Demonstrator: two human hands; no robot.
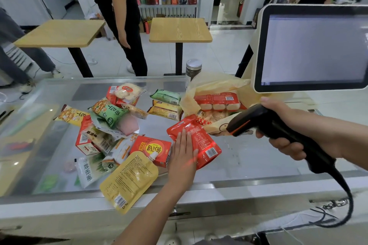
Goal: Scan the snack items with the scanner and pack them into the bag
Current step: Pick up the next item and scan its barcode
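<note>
Snacks (111, 125) are lying heaped on the left of the desk (249, 157), not yet scanned. The left grip (183, 151), fingers straight and flat, is pressing the red pouch (201, 139) down, likely steadying its barcode under the beam. Behind, the bag (209, 85) is gaping, some packs inside. The right grip (282, 135) is clenching the scanner (258, 121), aiming it at the pouch.

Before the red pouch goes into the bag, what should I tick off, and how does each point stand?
1. Right hand grips scanner: ok.
2. Left hand presses red pouch flat: ok.
3. Red light reaches the barcode: ok.
4. Scan registered on screen: cannot tell.
5. Bag mouth open, facing the pouch: ok.
</note>
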